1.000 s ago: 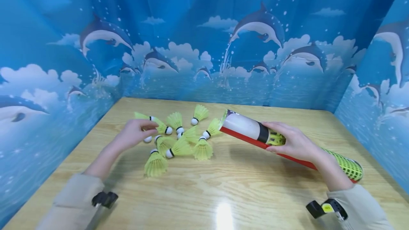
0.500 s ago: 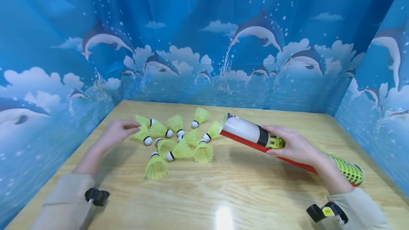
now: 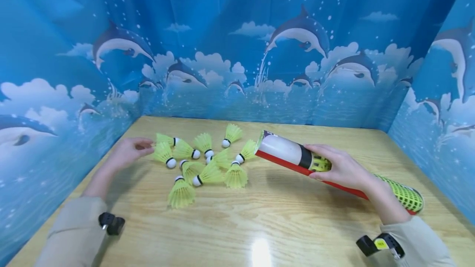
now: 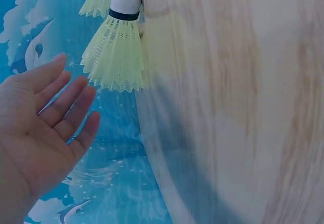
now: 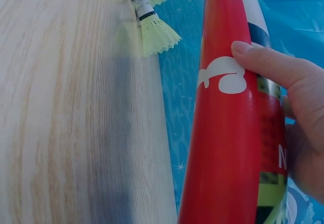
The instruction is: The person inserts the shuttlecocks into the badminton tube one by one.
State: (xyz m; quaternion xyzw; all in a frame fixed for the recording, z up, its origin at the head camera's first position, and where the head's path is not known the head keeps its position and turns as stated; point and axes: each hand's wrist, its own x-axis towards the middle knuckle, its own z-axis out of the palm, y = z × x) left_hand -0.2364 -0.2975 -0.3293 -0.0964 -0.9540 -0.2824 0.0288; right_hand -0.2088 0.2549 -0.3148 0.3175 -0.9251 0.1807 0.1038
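Note:
My right hand (image 3: 341, 168) grips a long shuttlecock tube (image 3: 282, 151), red, white and green, around its middle. The tube slants, its left end raised above the table and pointing at the shuttlecocks. In the right wrist view the thumb lies along the red side of the tube (image 5: 223, 133). My left hand (image 3: 128, 151) holds nothing; its fingers are relaxed and slightly bent in the left wrist view. Closest to them is a yellow-green shuttlecock (image 3: 163, 154) with a white cork. Several more shuttlecocks, such as one near the front (image 3: 181, 194), lie loosely grouped on the table.
The wooden table (image 3: 230, 226) has a blue dolphin-print curtain (image 3: 222, 52) along its back and sides. One shuttlecock (image 3: 232, 133) lies at the back of the group, and another (image 3: 246, 151) sits close to the tube's raised end.
My left hand has drawn back leftward from above the shuttlecocks, bringing those beneath it into full sight. My right hand and the tube have stayed nearly still.

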